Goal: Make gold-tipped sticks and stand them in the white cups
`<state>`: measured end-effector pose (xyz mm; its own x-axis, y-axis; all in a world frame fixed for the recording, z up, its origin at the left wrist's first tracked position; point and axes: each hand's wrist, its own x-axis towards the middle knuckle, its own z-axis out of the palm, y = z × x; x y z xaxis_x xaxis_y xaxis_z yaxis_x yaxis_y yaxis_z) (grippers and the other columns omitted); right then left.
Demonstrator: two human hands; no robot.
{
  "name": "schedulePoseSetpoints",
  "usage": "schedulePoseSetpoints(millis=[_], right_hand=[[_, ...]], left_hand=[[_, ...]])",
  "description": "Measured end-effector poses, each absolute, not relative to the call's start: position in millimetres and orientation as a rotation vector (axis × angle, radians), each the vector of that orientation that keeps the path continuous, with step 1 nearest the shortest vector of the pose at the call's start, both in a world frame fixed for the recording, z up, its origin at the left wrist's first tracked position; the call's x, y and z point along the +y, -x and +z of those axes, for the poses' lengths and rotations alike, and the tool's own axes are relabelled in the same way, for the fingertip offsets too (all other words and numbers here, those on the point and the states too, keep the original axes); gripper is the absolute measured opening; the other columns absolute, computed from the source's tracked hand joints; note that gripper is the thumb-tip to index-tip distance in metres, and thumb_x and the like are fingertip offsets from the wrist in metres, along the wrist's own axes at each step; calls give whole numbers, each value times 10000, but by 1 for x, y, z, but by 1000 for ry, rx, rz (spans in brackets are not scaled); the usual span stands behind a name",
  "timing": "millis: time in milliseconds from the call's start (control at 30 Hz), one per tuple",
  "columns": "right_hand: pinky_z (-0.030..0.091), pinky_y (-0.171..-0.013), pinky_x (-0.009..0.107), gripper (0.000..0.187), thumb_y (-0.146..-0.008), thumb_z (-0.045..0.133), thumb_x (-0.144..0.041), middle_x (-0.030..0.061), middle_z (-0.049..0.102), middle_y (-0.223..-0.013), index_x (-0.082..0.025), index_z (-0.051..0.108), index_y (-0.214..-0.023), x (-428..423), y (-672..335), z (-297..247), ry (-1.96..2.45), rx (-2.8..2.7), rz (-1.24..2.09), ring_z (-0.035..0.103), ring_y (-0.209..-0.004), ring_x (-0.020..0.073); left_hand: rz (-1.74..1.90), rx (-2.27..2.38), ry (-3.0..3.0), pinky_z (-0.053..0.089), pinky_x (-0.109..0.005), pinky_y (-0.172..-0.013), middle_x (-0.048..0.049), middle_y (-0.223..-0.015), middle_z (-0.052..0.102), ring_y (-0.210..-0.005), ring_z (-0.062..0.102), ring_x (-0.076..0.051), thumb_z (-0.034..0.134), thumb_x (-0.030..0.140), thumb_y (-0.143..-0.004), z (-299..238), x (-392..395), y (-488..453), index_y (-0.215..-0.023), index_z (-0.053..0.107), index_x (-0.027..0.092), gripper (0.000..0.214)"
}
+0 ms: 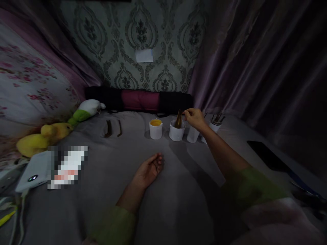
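No brand, label or legible writing is visible anywhere; a patch at lower left point(67, 166) is pixelated and cannot be read, and a pale blank rectangle point(144, 55) on the patterned wall point(127, 44) carries no discernible text. The right hand point(194, 118) is extended to the row of white cups at the far side of the grey cloth surface point(102, 190), its fingertips drawn together in a pinch at the top of a thin brown stick point(179, 118) that stands in the second cup point(176, 131); whether the fingers actually clamp the stick or only touch it cannot be determined in the dim light. The left hand point(149, 171) lies on the cloth, palm upward, fingers loosely curled and holding nothing. The first cup point(155, 129), to the left of the second, contains something orange-yellow. A third cup point(192, 133) is partly covered by the right hand and wrist; the fourth cup point(215, 125), holding several thin sticks, is partly hidden behind the forearm. Two dark curved pieces point(112, 128) lie apart to the left of the cups; their nature is unclear. A yellow and green plush toy point(55, 131) sits at left, a dark flat object point(268, 156) at right, its far end lost in shadow.
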<state>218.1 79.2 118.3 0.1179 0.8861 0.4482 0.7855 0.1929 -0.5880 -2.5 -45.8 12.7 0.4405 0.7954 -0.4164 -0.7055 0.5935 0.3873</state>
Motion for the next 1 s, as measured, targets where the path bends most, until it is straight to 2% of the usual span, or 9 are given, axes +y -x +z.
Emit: schedulePoseSetpoints(millis=[400,700,1000], right_hand=[[372,-545,201,297,-784,387,-312,11,601,-585,-150,636,-781,35,-222,97,1513,-1684,241,531,-568,108],[361,-503,193,296,-780,384,-321,5,597,-570,-149,621,-733,21,-192,40,1538,-1692,524,524,-515,104],[306,-480,191,297,-774,412,-336,25,610,-629,-153,623,-674,20,-159,-3,1593,-1764,517,494,-528,100]], left_hand=[[963,627,-208,432,-171,-487,-39,-650,559,-522,515,-60,438,81,-795,14,-49,1,-814,564,68,128],[972,646,-230,428,-170,-472,-34,-643,560,-513,514,-58,446,77,-793,14,-50,0,-817,554,73,111],[976,665,-258,430,-157,-483,-34,-638,568,-515,517,-52,453,82,-793,12,-49,-2,-811,562,77,111]])
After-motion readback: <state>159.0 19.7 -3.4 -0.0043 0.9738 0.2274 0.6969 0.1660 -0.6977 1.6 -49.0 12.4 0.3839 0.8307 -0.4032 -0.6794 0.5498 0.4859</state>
